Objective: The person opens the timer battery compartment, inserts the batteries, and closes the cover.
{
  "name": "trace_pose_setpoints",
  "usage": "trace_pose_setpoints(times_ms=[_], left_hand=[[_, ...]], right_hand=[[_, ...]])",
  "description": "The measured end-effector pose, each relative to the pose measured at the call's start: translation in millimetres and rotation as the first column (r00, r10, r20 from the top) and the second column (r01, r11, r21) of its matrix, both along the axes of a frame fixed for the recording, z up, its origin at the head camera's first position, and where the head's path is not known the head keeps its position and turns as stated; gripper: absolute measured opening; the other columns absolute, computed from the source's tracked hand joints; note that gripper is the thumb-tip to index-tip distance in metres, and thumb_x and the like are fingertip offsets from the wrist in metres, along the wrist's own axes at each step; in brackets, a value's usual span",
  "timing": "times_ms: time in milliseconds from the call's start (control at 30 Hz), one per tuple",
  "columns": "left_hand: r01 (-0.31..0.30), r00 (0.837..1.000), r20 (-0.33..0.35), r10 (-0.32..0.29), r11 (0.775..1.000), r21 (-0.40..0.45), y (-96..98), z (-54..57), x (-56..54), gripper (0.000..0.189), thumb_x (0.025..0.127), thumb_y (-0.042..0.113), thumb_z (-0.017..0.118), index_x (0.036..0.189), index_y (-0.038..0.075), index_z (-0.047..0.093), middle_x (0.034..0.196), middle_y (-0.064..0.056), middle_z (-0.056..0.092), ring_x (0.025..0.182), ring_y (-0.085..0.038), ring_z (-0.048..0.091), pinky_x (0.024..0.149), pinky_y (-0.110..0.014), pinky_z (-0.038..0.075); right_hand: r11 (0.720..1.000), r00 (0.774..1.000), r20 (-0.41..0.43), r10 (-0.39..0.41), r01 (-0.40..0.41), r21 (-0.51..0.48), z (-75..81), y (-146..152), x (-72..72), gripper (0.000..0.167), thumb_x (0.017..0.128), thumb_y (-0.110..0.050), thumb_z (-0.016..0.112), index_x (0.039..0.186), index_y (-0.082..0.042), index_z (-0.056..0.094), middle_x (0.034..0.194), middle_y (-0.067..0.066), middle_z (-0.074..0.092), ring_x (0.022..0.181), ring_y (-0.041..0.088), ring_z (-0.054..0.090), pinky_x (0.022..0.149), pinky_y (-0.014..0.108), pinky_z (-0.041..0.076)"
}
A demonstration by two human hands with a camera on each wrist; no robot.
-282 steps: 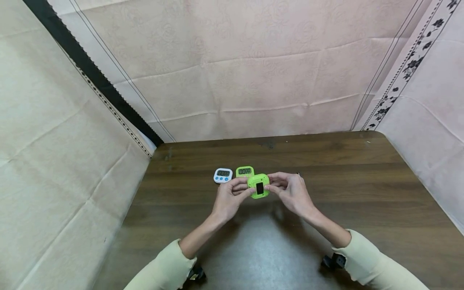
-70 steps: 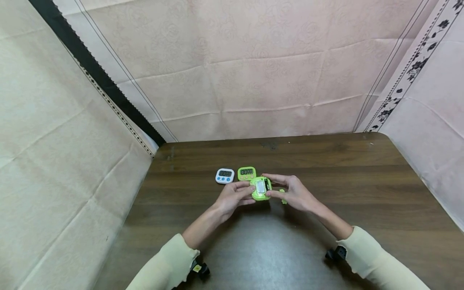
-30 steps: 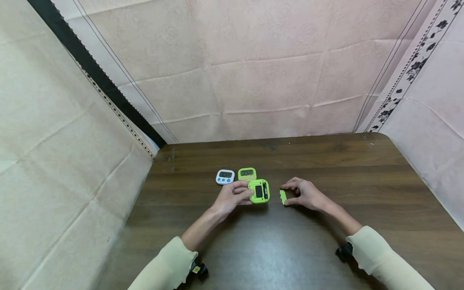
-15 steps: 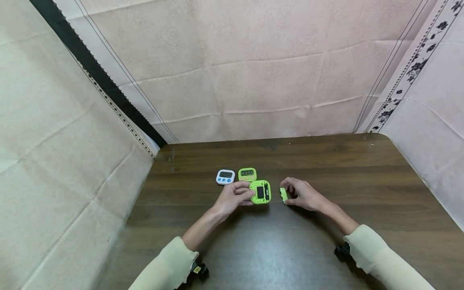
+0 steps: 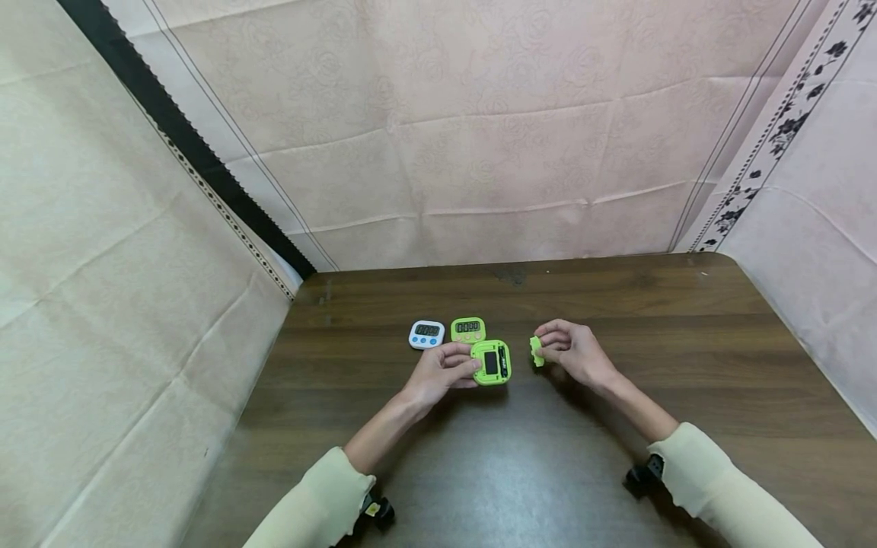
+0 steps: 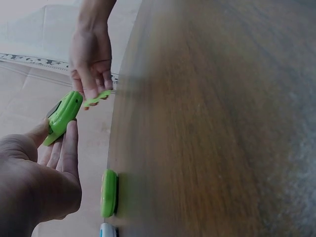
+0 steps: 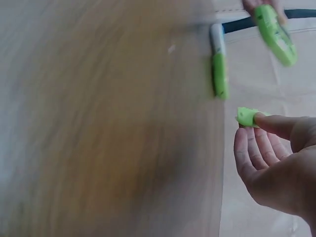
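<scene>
My left hand (image 5: 435,373) grips a green digital timer (image 5: 505,374) by its left side, with the back turned up. A slot along its right side lies uncovered and shows a dark battery inside; a black rectangle sits beside that slot. To the right, my right hand (image 5: 577,355) pinches a small green battery cover (image 5: 537,352) between thumb and fingers, raised above the table. In the right wrist view the cover (image 7: 246,116) sticks out past the thumb tip. A gap separates the cover from the timer.
Behind my left hand, a second green timer (image 5: 468,329) and a white timer with blue buttons (image 5: 426,334) lie face up side by side on the brown wooden table (image 5: 617,297). Pale cloth (image 5: 479,152) hangs behind the table and at both sides.
The battery cover has come off the timer and moved right in my right hand, which has just lifted slightly farther from me. My left hand keeps the timer nearly in place.
</scene>
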State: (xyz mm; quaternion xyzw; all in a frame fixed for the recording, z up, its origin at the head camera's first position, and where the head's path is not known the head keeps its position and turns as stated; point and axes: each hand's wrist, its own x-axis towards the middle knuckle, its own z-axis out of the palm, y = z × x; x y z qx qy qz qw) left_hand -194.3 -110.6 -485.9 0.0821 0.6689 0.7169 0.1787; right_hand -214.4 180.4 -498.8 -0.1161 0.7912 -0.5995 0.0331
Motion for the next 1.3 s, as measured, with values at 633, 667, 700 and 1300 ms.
trace_pose_setpoints(times_ms=[633,667,700,1300], left_hand=[[-0.035,0.999,-0.012,0.035,0.999,0.003,1.1,-0.9,-0.9,0.032,0.1,0.001,0.073,0.129,-0.009,0.063,0.118,-0.022,0.075,0.096,-0.02,0.075,0.084,-0.037,0.065],[-0.034,0.999,-0.012,0.034,0.999,0.003,1.2,-1.1,-1.1,0.032,0.1,0.001,0.073,0.129,-0.009,0.063,0.117,-0.022,0.075,0.096,-0.02,0.075,0.084,-0.037,0.065],[-0.033,0.999,-0.012,0.033,0.999,0.003,1.3,-1.3,-1.3,0.032,0.1,0.001,0.073,0.129,-0.008,0.063,0.117,-0.022,0.075,0.096,-0.02,0.075,0.084,-0.037,0.065],[-0.036,0.999,-0.039,0.037,0.999,0.008,4.7,-3.5,0.7,0.031,0.1,0.0,0.072,0.128,-0.011,0.063,0.115,-0.023,0.076,0.091,-0.018,0.076,0.083,-0.036,0.065]], right_hand=[[0.933,0.96,0.239,0.143,-0.05,-0.356,29.4,-30,18.7,0.033,0.092,0.011,0.076,0.122,0.02,0.065,0.105,0.017,0.078,0.087,0.021,0.076,0.085,0.041,0.065],[0.932,0.96,0.241,0.145,-0.051,-0.358,29.8,-31,19.2,0.034,0.092,0.011,0.076,0.122,0.021,0.064,0.105,0.017,0.078,0.087,0.02,0.076,0.084,0.04,0.065],[0.932,0.959,0.24,0.148,-0.054,-0.358,30.0,-32,19.6,0.033,0.093,0.011,0.075,0.122,0.022,0.064,0.104,0.017,0.078,0.087,0.02,0.076,0.083,0.039,0.066],[0.944,0.97,0.242,0.038,0.044,-0.327,27.0,-49,29.3,0.026,0.093,0.008,0.076,0.114,0.017,0.062,0.094,0.016,0.07,0.078,0.02,0.073,0.075,0.035,0.066]])
